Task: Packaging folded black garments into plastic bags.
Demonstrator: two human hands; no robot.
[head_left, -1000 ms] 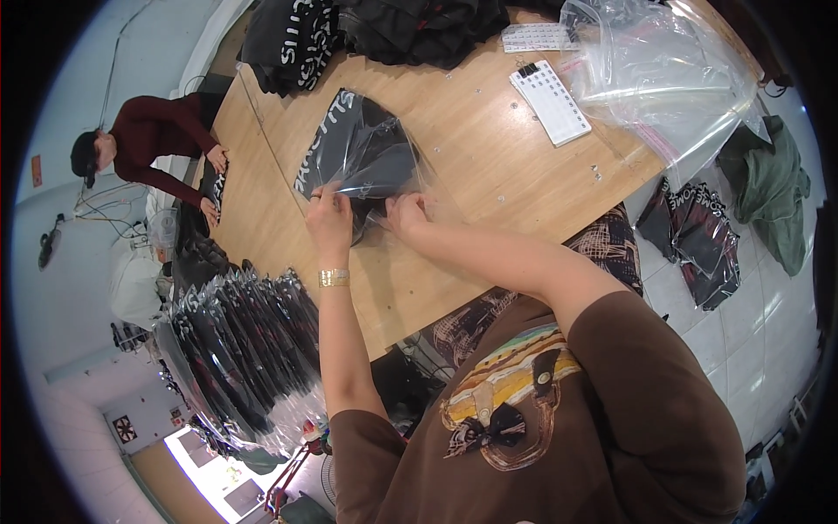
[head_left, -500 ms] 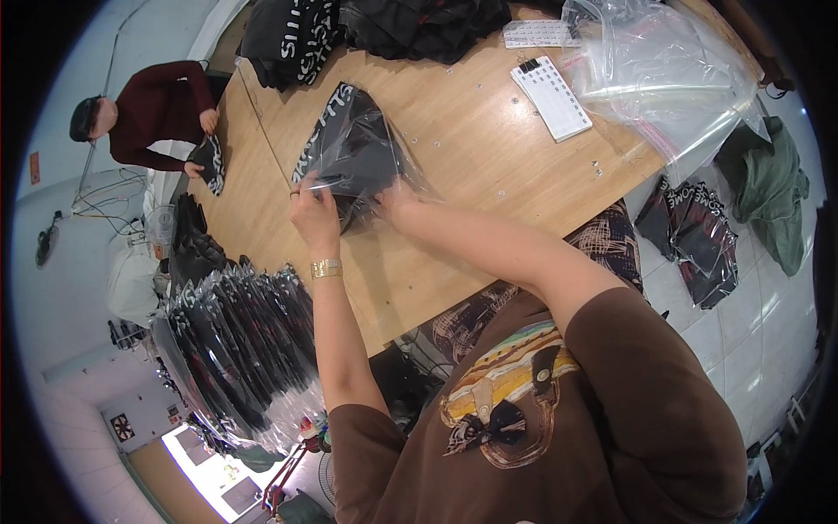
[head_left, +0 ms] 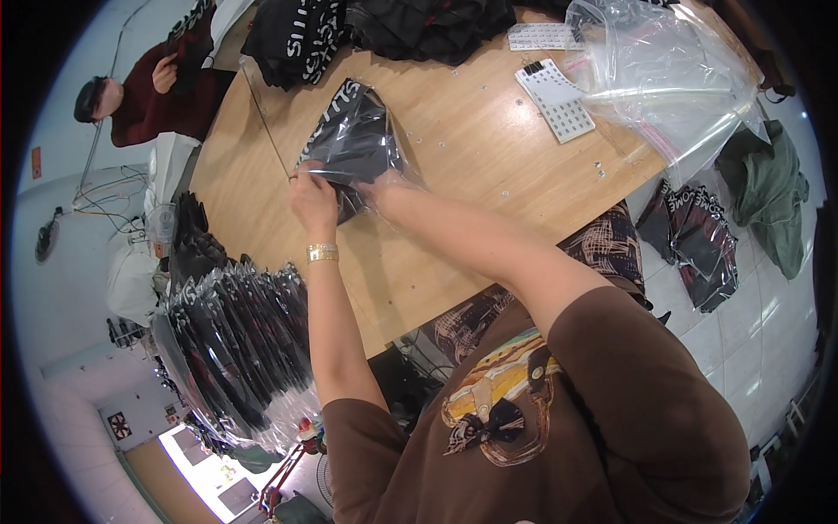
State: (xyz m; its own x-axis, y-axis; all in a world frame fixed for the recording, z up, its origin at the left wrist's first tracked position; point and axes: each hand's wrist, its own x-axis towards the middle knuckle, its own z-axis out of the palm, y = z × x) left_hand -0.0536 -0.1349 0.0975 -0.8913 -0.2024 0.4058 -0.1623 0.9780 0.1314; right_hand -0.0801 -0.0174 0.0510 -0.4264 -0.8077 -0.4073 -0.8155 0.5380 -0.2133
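On the wooden table lies a folded black garment [head_left: 353,144] with white lettering along one side, inside a clear plastic bag [head_left: 397,159]. My left hand [head_left: 314,199], with a gold-coloured band at the wrist, pinches the bag's near left edge. At the bag's near end, my right hand [head_left: 387,189] has its fingers closed at the garment's lower edge. Loose clear film lies around the right wrist, and part of those fingers is hidden by plastic and glare.
Beside the table at left stands a row of bagged black garments [head_left: 236,341]. Black garments [head_left: 428,31] are heaped along the far edge. Clipped label sheets [head_left: 559,105] and clear bags [head_left: 663,83] lie at right. A co-worker [head_left: 166,96] holds up a dark garment at far left.
My right hand has shifted slightly left and up along the garment, and the bag sits flatter over it. The co-worker has raised a garment off the table.
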